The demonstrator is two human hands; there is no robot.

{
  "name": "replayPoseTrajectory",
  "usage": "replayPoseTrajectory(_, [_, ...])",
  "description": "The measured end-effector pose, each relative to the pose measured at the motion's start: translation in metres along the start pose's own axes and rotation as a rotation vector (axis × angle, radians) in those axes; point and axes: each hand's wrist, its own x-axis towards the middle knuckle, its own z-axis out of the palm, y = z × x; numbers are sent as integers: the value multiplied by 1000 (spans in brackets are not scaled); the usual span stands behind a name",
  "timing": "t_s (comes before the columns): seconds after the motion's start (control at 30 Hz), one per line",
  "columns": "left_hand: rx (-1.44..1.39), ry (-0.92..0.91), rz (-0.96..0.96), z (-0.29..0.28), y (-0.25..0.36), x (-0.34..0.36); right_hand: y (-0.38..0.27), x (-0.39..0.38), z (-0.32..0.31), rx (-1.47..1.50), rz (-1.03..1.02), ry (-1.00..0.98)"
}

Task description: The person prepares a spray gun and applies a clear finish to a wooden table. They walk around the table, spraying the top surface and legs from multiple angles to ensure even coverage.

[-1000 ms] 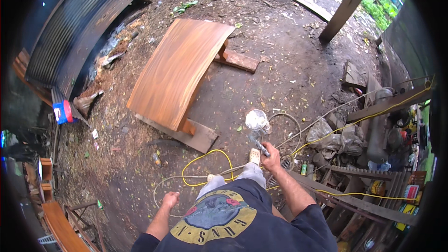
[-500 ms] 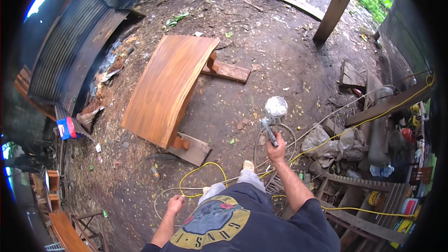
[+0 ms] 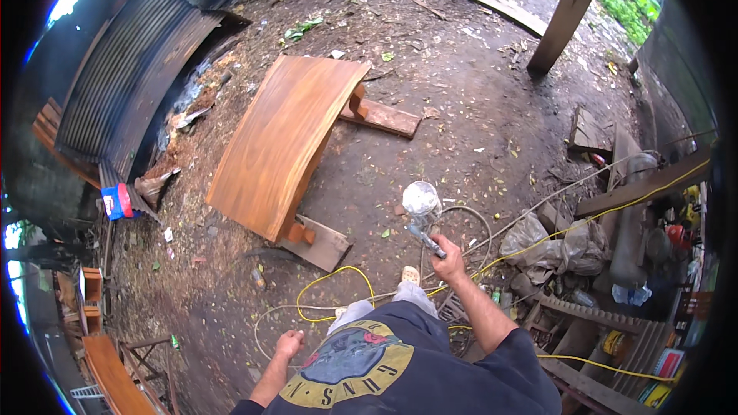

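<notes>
My right hand [image 3: 449, 260] is closed around the handle of a spray gun [image 3: 427, 241]. A round whitish paint cup [image 3: 422, 198] sits at the gun's far end. The gun points forward and a little left, over the ground. My left hand [image 3: 290, 343] hangs low by my side, fingers curled, with nothing seen in it. Ahead and to the left stands a wooden bench [image 3: 288, 142] with a glossy brown top and wavy edges. Its feet rest on two boards, a reddish far one [image 3: 388, 118] and a greyish near one [image 3: 321, 244]. The gun is apart from the bench.
A yellow cord [image 3: 309, 286] and a pale hose [image 3: 489, 232] loop over the dirt near my feet. A wooden post [image 3: 570, 15] rises at the far right. Plastic bags [image 3: 550, 246] and scrap lie rightward. Corrugated metal sheets [image 3: 123, 69] lean at left; another brown plank [image 3: 114, 373] is lower left.
My right hand has moved slightly left, and the spray gun with its cup has swung left and tilted. My left hand is slightly lower. The whole view has shifted a little.
</notes>
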Motion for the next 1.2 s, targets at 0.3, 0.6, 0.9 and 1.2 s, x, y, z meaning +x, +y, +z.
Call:
replayPoseTrajectory(0.3, [121,-79,282,29,51,-3,-66,37,24,174,-133,4])
replayPoseTrajectory(0.6, [-8,-243,876,70,190,-72,-214,39,82,590,2,-273])
replayPoseTrajectory(0.9, [-45,-165,668,-3,49,-9,-248,-5,113,553,-7,-261])
replayPoseTrajectory(1.2, [106,-159,35,-94,-320,93,-288,-17,80,499,-221,37])
